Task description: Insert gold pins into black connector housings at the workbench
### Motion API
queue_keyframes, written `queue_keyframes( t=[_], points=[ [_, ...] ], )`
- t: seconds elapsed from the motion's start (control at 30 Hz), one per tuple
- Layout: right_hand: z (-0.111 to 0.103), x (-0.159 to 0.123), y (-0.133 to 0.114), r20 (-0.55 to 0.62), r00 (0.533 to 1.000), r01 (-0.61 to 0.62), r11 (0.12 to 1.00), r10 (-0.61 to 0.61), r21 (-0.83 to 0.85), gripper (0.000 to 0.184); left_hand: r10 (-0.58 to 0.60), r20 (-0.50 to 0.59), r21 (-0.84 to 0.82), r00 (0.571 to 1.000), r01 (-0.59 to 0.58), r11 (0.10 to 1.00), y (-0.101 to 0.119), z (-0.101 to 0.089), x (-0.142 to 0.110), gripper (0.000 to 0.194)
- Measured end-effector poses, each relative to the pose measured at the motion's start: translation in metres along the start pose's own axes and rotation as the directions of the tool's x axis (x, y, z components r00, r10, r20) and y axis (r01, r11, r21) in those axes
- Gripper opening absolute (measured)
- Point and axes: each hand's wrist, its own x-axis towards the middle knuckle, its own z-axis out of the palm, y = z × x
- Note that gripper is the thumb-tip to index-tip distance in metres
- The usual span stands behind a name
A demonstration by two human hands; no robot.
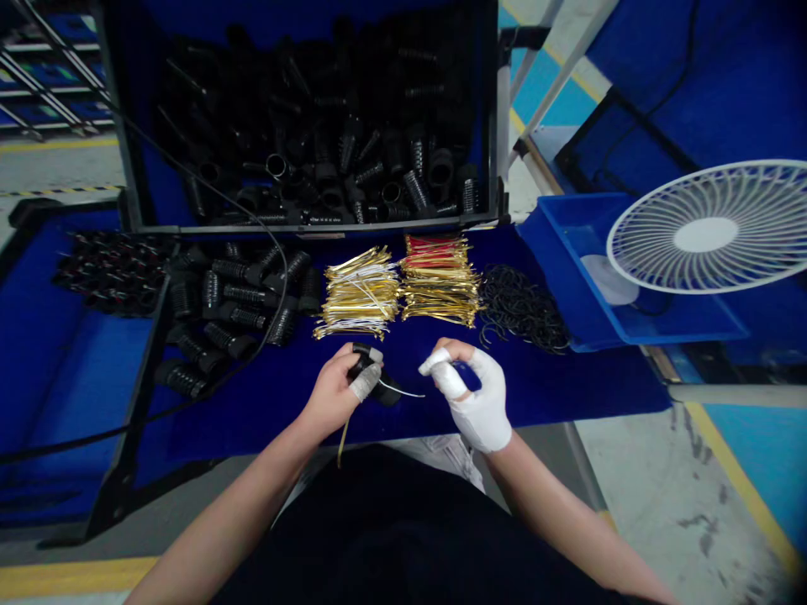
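Note:
My left hand (340,386) is closed around a small black ribbed plastic part (377,382), its thumb wrapped in white tape. A thin wire tie (403,391) runs from that part toward my right hand (472,391), which wears a white cloth wrap and pinches the tie's end with taped fingertips. A gold tie end (342,441) hangs below my left hand. Both hands hover over the blue cloth (555,382) at the table's near edge.
Bundles of gold and white twist ties (362,294) and gold and red ones (438,281) lie ahead, beside a heap of black rings (520,307). Black ribbed parts (239,307) lie left, more fill a crate (315,134). A white fan (712,227) stands over a blue tray (567,252) right.

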Motion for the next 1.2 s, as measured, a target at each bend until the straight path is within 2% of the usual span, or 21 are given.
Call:
queue_keyframes(
  t=[0.07,0.1,0.17,0.23,0.33,0.43,0.53,0.63,0.73,0.8,0.97,1.03,1.1,1.13,1.17,1.2],
  points=[
    [0.001,0.000,-0.003,0.099,0.995,0.040,0.992,-0.029,-0.118,0.010,0.045,0.023,0.074,0.999,-0.046,0.996,-0.005,-0.002,0.000,0.020],
    [0.003,-0.001,-0.001,0.188,0.982,0.065,0.976,-0.025,-0.210,0.013,0.057,0.027,0.101,0.998,-0.059,0.993,-0.007,-0.002,0.000,0.021],
    [0.005,-0.002,0.006,0.353,0.935,0.116,0.913,0.033,-0.392,0.016,0.065,0.025,0.131,0.998,-0.068,0.989,-0.007,-0.001,-0.001,0.022],
    [0.007,-0.002,0.015,0.432,0.896,0.154,0.845,0.099,-0.512,0.011,0.065,0.031,0.137,0.997,-0.069,0.988,-0.007,-0.001,-0.002,0.023],
    [0.011,0.004,0.023,0.424,0.893,0.152,0.784,0.152,-0.602,0.014,0.076,0.053,0.126,0.996,-0.082,0.989,-0.006,-0.001,-0.004,0.026],
    [0.020,0.012,0.020,0.407,0.890,0.153,0.708,0.205,-0.689,0.014,0.094,0.060,0.122,0.994,-0.101,0.987,-0.008,0.000,-0.006,0.029],
    [0.032,0.017,0.016,0.429,0.872,0.196,0.636,0.235,-0.747,0.019,0.098,0.024,0.142,0.995,-0.100,0.985,-0.011,0.001,-0.007,0.028],
    [0.037,0.016,0.018,0.406,0.880,0.173,0.629,0.247,-0.758,0.023,0.085,-0.030,0.158,0.996,-0.079,0.984,-0.012,0.005,-0.007,0.023],
    [0.029,0.010,0.021,0.375,0.903,0.125,0.708,0.208,-0.695,0.022,0.078,-0.052,0.169,0.996,-0.069,0.983,-0.010,0.007,-0.007,0.019],
    [0.021,0.004,0.023,0.388,0.909,0.145,0.758,0.151,-0.636,0.019,0.082,-0.048,0.176,0.996,-0.072,0.982,-0.008,0.008,-0.006,0.020],
    [0.008,-0.012,0.031,0.545,0.838,0.361,0.748,0.001,-0.557,0.015,0.075,-0.055,0.165,0.996,-0.065,0.984,-0.006,0.006,-0.004,0.020],
    [0.006,-0.016,0.032,0.527,0.847,0.365,0.789,-0.062,-0.494,0.015,0.066,-0.064,0.155,0.996,-0.056,0.986,-0.007,0.007,-0.003,0.019],
    [0.003,-0.016,0.025,0.418,0.902,0.268,0.898,-0.107,-0.348,0.012,0.063,-0.060,0.154,0.996,-0.054,0.987,-0.008,0.008,-0.005,0.017],
    [0.003,-0.016,0.019,0.313,0.943,0.188,0.960,-0.116,-0.208,0.018,0.067,-0.059,0.158,0.996,-0.057,0.986,-0.008,0.008,-0.005,0.016],
    [0.003,-0.014,0.010,0.184,0.977,0.112,0.994,-0.108,-0.009,0.027,0.072,-0.061,0.167,0.996,-0.061,0.984,-0.008,0.009,-0.007,0.015],
    [0.004,-0.013,0.001,0.049,0.996,0.058,0.972,-0.071,0.226,0.037,0.077,-0.069,0.178,0.995,-0.064,0.982,-0.008,0.010,-0.008,0.015]
  ],
)
